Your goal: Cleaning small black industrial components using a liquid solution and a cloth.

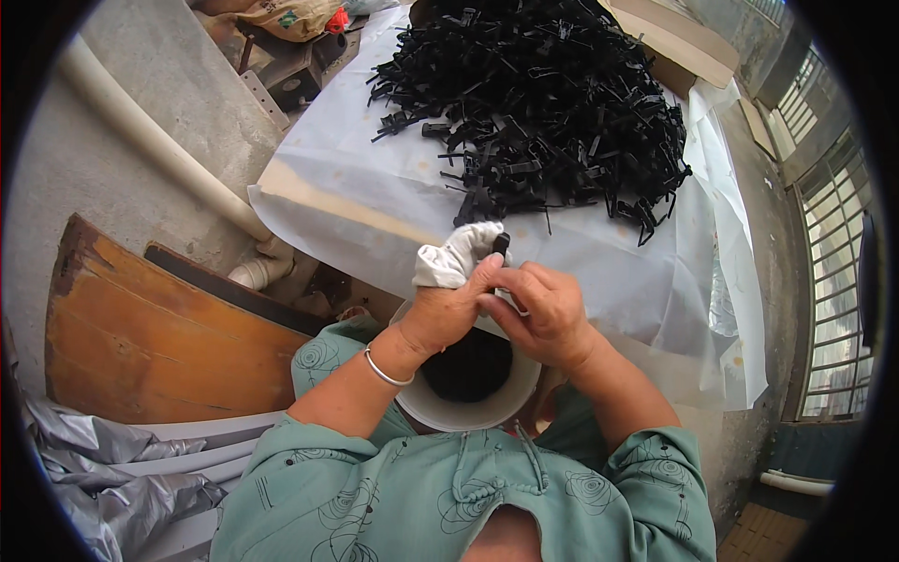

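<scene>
My left hand [444,309], with a white cloth glove [448,262] over its fingers and a bangle at the wrist, is closed around a small black plastic part [501,244]. One end of the part sticks up above the thumb. Pressed close against the left thumb, my right hand [543,314] is bare and pinches at the lower portion of the same part, which the fingers mostly hide. Both hands are over a white bucket [526,398] with black contents. Just beyond them, a large heap of black plastic parts [543,122] lies on the table.
White sheeting [346,159] covers the table, and an open cardboard box [679,42] stands behind the heap. To the left are a curved wooden board [169,337], a pale pipe [154,140] and silver wrapping [84,450]. A barred window [833,281] is at the right.
</scene>
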Tool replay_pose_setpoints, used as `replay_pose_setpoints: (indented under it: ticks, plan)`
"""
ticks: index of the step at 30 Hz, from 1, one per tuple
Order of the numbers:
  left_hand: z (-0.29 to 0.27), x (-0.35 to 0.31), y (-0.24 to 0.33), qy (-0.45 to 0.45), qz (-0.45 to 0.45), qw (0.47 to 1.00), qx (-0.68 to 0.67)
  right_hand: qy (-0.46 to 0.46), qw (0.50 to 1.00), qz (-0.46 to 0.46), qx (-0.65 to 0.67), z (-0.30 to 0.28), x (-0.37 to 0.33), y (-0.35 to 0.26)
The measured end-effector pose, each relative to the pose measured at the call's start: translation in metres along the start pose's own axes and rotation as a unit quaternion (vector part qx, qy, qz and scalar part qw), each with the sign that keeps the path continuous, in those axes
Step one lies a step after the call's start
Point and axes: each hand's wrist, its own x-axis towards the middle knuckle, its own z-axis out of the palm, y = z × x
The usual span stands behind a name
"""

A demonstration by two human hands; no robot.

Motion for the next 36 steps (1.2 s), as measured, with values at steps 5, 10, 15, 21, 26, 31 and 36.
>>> replay_pose_setpoints:
  ticks: [5,10,15,21,26,31,36]
  plan:
    - [0.001,-0.006,0.016,-0.106,-0.103,0.986,-0.074,0.062,0.99,0.13,-0.009,0.001,0.0,0.012]
    - [0.002,-0.006,0.008,-0.048,0.003,0.996,0.073,-0.027,0.924,0.335,0.184,-0.009,-0.001,0.022]
    - [0.005,-0.006,0.006,0.012,0.036,0.98,0.193,-0.071,0.956,0.24,0.152,-0.002,-0.009,0.021]
    - [0.002,-0.007,0.002,0.029,0.235,0.887,0.396,-0.036,0.919,0.343,0.191,0.014,-0.014,0.019]
    - [0.003,-0.01,0.007,0.014,0.188,0.922,0.339,-0.047,0.902,0.354,0.241,0.014,-0.013,0.02]
    - [-0.008,0.001,0.016,-0.01,0.031,0.996,0.087,-0.058,0.964,0.24,0.101,-0.009,-0.001,0.019]
    - [-0.01,0.004,0.023,-0.033,-0.051,0.998,-0.015,-0.064,0.991,0.108,0.047,-0.016,-0.006,0.03]
